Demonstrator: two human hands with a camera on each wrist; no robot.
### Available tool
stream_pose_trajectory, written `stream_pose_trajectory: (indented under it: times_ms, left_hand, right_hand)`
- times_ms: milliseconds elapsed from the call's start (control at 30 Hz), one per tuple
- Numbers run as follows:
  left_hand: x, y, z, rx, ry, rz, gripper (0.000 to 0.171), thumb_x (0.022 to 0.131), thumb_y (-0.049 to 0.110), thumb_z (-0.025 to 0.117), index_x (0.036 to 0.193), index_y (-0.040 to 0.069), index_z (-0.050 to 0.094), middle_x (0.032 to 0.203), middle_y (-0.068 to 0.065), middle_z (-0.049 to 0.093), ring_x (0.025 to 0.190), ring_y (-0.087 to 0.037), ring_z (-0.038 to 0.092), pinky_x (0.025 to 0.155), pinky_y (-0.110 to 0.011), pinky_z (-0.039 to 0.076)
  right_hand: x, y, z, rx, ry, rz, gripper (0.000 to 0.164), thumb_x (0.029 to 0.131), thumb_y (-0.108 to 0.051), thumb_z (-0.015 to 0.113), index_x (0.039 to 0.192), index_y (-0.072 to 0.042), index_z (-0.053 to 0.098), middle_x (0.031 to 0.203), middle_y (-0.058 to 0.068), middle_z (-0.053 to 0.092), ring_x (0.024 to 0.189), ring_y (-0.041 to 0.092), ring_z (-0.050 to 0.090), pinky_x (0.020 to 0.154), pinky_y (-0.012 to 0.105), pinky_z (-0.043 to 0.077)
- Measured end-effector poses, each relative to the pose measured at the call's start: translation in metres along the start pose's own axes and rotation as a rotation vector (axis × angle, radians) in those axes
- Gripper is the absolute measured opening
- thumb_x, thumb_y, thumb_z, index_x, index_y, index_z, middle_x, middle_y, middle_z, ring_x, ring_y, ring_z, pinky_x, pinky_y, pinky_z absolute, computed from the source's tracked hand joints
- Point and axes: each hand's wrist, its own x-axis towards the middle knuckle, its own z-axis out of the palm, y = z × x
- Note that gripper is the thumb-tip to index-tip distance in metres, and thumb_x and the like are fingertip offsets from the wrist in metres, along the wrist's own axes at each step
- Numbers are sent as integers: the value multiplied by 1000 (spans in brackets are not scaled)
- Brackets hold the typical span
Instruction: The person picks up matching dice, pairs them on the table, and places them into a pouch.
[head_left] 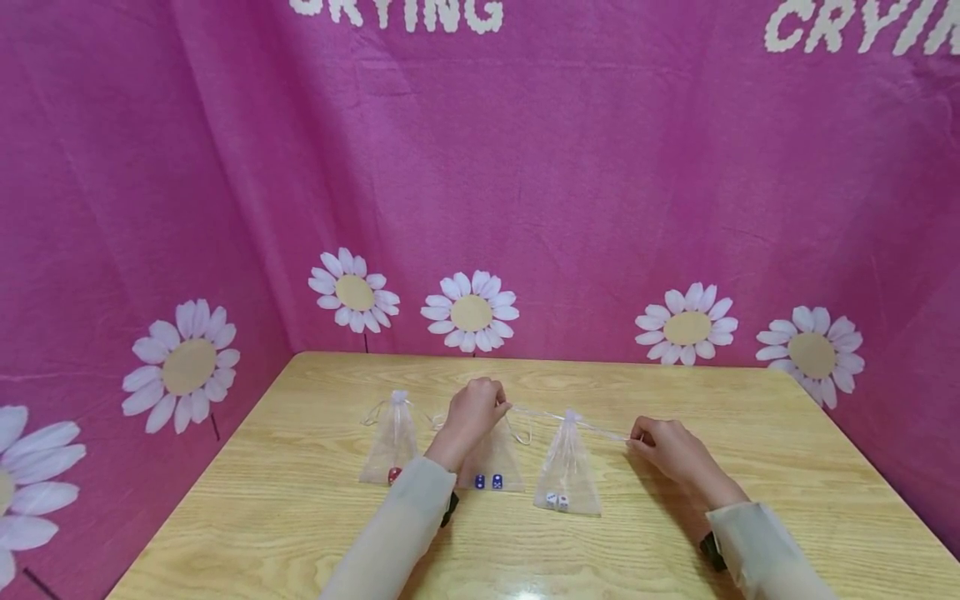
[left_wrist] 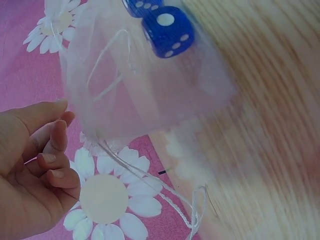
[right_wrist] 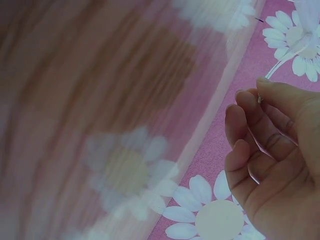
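Three sheer white drawstring bags lie on the table. The right bag (head_left: 567, 467) has white dice (head_left: 557, 501) at its bottom and a gathered neck. My left hand (head_left: 474, 410) pinches one end of its drawstring (head_left: 536, 412), reaching over the middle bag (head_left: 497, 458) and partly hiding it. Blue dice (left_wrist: 170, 32) sit inside that middle bag. My right hand (right_wrist: 280, 150) pinches the drawstring's other end (right_wrist: 280, 65) between thumb and fingers. The cord stretches out to both sides of the neck. At left stands out the bag (head_left: 387, 442) with a red die (head_left: 393, 475).
A pink cloth (head_left: 525, 167) printed with daisies hangs behind and beside the wooden table (head_left: 300, 517). Loose cord loops (left_wrist: 175, 205) trail from the middle bag's neck. My left sleeve (head_left: 397, 525) partly covers the left bag's lower corner.
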Motion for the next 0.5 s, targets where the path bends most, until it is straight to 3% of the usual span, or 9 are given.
stream_pose_trajectory:
  times_ms: [500]
  left_hand:
    - [-4,-7,-2,-32,-16,-69,13,89,20,72,86,8,71,81,-4,65,69,-11,55,63,-23,49]
  right_hand:
    - [1,1,-3,14,15,19,5,90,-13,67,88,-10,64,67,-3,58,61,10,47,57,26,38]
